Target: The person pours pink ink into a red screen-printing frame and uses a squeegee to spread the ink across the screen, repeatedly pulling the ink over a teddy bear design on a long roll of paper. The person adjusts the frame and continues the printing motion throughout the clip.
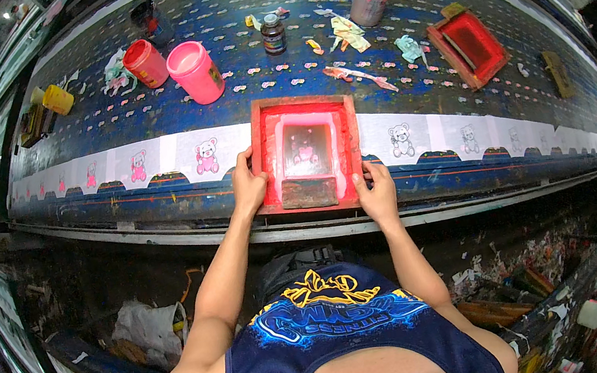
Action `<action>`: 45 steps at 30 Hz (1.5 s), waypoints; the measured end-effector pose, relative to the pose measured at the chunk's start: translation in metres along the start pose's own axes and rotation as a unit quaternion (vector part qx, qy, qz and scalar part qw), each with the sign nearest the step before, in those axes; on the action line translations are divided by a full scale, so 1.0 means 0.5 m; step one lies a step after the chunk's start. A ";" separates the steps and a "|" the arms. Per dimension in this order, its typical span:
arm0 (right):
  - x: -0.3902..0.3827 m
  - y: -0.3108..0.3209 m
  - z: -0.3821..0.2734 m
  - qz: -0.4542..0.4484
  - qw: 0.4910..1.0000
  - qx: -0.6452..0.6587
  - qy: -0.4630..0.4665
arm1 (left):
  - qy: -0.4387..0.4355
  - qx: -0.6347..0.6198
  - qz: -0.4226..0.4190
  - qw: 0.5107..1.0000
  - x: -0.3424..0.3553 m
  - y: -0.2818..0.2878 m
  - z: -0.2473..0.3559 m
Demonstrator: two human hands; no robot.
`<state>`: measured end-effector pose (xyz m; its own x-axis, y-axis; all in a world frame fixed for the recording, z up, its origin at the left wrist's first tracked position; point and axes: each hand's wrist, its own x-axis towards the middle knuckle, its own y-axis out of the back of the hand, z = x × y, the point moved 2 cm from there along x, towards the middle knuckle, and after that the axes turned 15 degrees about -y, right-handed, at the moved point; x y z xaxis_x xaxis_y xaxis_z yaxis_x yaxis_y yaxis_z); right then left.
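Covering one bear print, red screen frame (pixel 299 104) held by left hand (pixel 247 187), right hand (pixel 377 191).

This is a screen-printing workshop. A long dark blue printing table (pixel 446 30) runs from left to right, spattered with paint, and a white fabric strip (pixel 176 155) along its near edge carries a row of printed teddy bears. A red-framed printing screen (pixel 297 101) lies on the strip, and a second screen (pixel 470 48) sits far right. Open paint tubs (pixel 193 70) and stained rags (pixel 348 32) lie on the far side. Clutter fills the floor near the person.
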<state>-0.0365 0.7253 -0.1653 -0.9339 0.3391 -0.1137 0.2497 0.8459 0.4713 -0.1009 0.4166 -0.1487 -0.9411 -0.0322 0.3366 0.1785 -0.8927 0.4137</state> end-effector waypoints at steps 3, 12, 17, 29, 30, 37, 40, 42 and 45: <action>-0.051 0.007 -0.082 0.034 0.982 -0.052 0.181 | 0.002 0.006 -0.004 1.000 -0.001 0.001 -0.005; -0.081 -0.048 -0.160 -0.090 0.912 -0.222 0.334 | 0.031 -0.033 -0.007 0.999 0.001 0.001 0.007; -0.056 -0.061 -0.181 -0.064 0.920 -0.241 0.301 | 0.005 -0.031 0.001 1.000 -0.002 -0.003 -0.002; -0.068 -0.068 -0.152 0.002 0.914 -0.204 0.352 | 0.013 0.012 -0.021 1.000 -0.005 0.001 -0.002; -0.055 -0.074 -0.153 0.007 0.914 -0.208 0.349 | 0.011 0.009 -0.020 1.000 -0.006 0.001 -0.002; 0.118 -0.126 -0.184 0.057 0.911 -0.228 0.338 | 0.037 -0.021 -0.006 0.999 -0.007 -0.003 -0.001; 0.166 -0.117 -0.204 0.050 0.911 -0.215 0.348 | 0.049 -0.011 -0.015 0.999 -0.002 -0.002 0.021; 0.177 -0.110 -0.225 0.039 0.921 -0.185 0.340 | 0.047 -0.025 -0.007 0.999 -0.007 0.000 0.010; 0.209 -0.118 -0.232 0.043 0.929 -0.189 0.314 | 0.021 0.025 -0.014 0.999 -0.001 0.001 0.014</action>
<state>-0.1787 0.6630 -0.1035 -0.9094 -0.0083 0.4159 0.3343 0.5804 0.7426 -0.0983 0.4195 -0.1428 -0.9568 -0.0268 0.2895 0.1650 -0.8698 0.4649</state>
